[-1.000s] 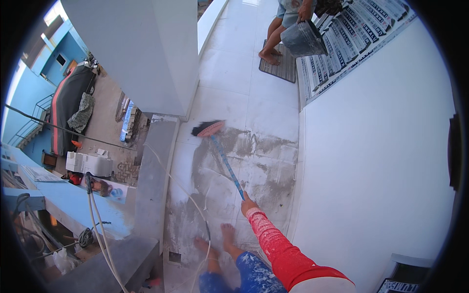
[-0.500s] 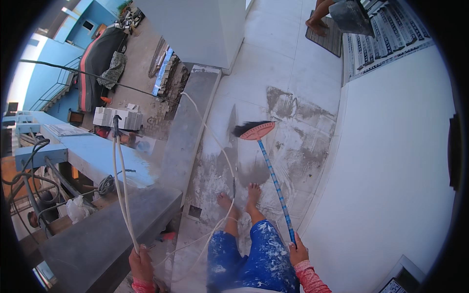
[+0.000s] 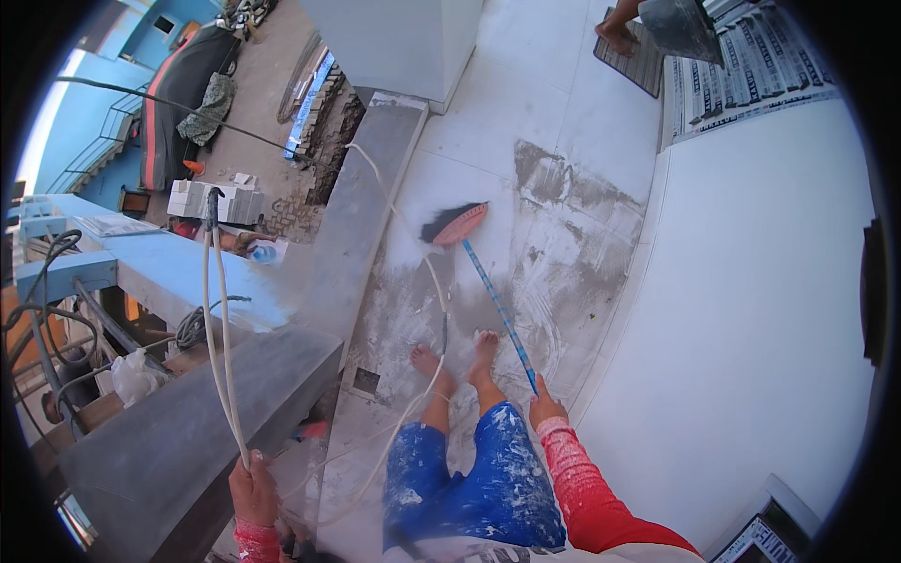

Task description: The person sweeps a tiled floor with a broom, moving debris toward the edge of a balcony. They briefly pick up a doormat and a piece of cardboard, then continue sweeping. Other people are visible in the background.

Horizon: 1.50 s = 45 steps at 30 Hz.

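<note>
My right hand (image 3: 547,405) is closed round the top of a blue striped broom handle. The broom (image 3: 460,225) has a salmon-pink head with black bristles, which rests on the dusty floor ahead of my bare feet (image 3: 455,364). At the lower left, my left hand (image 3: 253,490) grips a doubled length of white cable (image 3: 223,375), its dark-taped end pointing up and away. More of that cable (image 3: 434,281) trails over the floor between my legs and up onto the low grey wall. Dust and white smears cover my blue shorts.
A grey ledge (image 3: 361,206) runs along the left, with a drop to a yard holding a covered vehicle (image 3: 188,98) and stacked pale blocks (image 3: 216,202). A white wall (image 3: 723,310) bounds the right. Another person's foot (image 3: 615,39) stands on a mat by a dark bucket (image 3: 680,33).
The broom head has swept left and farther away across the floor. My right hand has moved forward and left with the handle, while my left hand still holds the cable.
</note>
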{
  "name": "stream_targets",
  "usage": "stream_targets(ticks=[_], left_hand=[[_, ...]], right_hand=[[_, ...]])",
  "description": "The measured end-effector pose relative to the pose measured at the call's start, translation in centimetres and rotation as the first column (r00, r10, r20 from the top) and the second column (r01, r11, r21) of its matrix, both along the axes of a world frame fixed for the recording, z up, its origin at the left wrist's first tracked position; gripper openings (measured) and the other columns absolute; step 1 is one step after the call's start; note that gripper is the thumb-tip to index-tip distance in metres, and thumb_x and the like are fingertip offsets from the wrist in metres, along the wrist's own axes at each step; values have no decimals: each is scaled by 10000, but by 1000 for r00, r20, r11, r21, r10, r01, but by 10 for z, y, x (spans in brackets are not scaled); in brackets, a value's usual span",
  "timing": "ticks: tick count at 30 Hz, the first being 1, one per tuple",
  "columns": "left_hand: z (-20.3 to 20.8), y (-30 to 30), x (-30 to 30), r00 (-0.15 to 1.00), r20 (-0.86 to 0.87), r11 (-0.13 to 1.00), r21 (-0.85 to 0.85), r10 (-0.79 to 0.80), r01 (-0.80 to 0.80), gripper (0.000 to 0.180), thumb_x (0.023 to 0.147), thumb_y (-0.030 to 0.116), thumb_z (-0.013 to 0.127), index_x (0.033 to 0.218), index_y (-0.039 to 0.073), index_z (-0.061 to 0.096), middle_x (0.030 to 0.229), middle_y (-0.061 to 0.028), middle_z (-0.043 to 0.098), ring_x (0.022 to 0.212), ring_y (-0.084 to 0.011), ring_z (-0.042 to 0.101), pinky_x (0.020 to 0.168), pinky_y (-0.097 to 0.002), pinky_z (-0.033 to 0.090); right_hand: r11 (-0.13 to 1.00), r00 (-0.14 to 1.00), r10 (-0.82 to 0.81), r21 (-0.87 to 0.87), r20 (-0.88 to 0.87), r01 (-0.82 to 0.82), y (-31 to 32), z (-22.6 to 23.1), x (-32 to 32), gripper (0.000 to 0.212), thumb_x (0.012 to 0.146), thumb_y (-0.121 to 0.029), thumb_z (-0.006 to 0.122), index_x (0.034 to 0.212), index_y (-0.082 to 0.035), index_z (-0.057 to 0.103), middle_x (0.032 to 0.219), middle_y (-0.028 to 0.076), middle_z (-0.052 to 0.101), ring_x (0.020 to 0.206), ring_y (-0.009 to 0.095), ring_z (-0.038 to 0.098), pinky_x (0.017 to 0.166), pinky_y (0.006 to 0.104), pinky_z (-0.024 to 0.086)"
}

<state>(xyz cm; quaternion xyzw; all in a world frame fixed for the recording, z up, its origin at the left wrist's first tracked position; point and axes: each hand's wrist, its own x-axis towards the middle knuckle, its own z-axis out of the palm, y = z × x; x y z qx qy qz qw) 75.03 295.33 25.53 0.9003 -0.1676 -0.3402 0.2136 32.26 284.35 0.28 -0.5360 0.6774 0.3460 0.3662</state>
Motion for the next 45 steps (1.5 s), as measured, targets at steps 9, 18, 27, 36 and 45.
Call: stream_targets(ticks=[9, 18, 27, 36, 45], left_hand=[[-24, -18, 0, 1000, 17, 996, -83, 8, -7, 433, 1002, 368, 407, 771, 33, 556, 499, 45, 383, 416, -37, 349, 391, -220, 279], [-56, -90, -40, 985, -44, 985, -52, -169, 166, 368, 1000, 342, 418, 833, 55, 577, 510, 34, 407, 418, -48, 374, 370, -225, 311], [-95, -157, -19, 970, -15, 970, 0, -243, 243, 320, 979, 308, 449, 835, 56, 585, 539, 41, 415, 445, -47, 396, 402, -232, 337], [-153, -147, -8, 973, -29, 970, 71, -230, 232, 325, 960, 310, 495, 794, 47, 590, 538, 23, 457, 453, -77, 440, 423, -255, 356], [-176, -202, -33, 924, -253, 947, 71, -286, 313, 323, 960, 275, 506, 772, 21, 572, 568, -14, 495, 472, -102, 479, 437, -269, 422]], right_hand=[[771, 812, -456, -294, 365, 565, 50, 89, -59, 502, 931, -182, 475, 1419, -129, 367, 1325, 167, 518, 1140, 309, 566, 954, 375, 428], [625, 633, -491, -264, 598, 734, -407, -129, 14, 521, 932, -245, 439, 1436, -210, 312, 1038, 219, 633, 763, 343, 660, 620, 421, 549], [900, 902, -391, -130, 185, 417, -153, -54, -105, 591, 943, -290, 422, 1471, -329, 159, 1083, 263, 612, 968, 461, 588, 875, 501, 453], [739, 734, -633, -93, 246, 667, -27, 168, -150, 467, 920, -213, 506, 1381, -184, 434, 1266, 166, 562, 1130, 313, 573, 966, 366, 432], [429, 385, -756, -44, 529, 902, -461, -39, -115, 449, 928, -268, 476, 1359, -145, 450, 1142, 197, 611, 993, 330, 621, 875, 411, 486]])
